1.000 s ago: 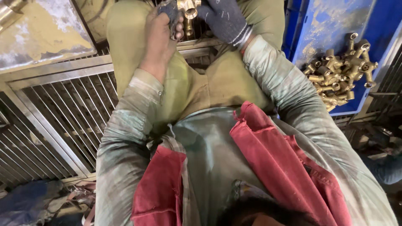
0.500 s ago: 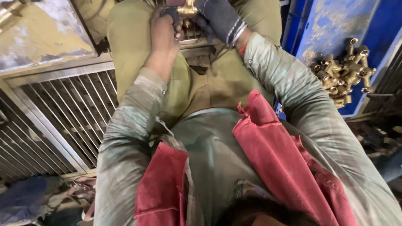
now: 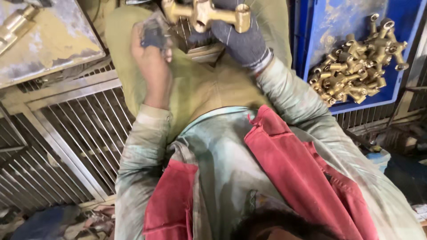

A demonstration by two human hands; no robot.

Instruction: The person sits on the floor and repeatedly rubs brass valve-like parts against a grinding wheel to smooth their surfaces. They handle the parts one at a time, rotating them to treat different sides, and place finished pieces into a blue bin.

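My right hand [image 3: 242, 42], in a dark knit glove, grips a brass cross-shaped fitting [image 3: 204, 12] at the top edge of the view, above my lap. One arm of the fitting points right with its open end showing. My bare left hand [image 3: 151, 62] is just left of the fitting, closed on a small blue-grey pad [image 3: 153, 35]. The pad sits close beside the fitting; I cannot tell whether they touch. The fitting's upper part is cut off by the frame.
A blue plastic tray [image 3: 324, 22] at the right holds a heap of several similar brass fittings [image 3: 360, 62]. A steel grille [image 3: 66, 133] runs along the left, with a worn metal plate [image 3: 44, 44] above it. My olive trousers and red-trimmed shirt fill the middle.
My right hand has turned the brass fitting so one arm now points right. My left hand has drawn slightly away to the left with the pad.
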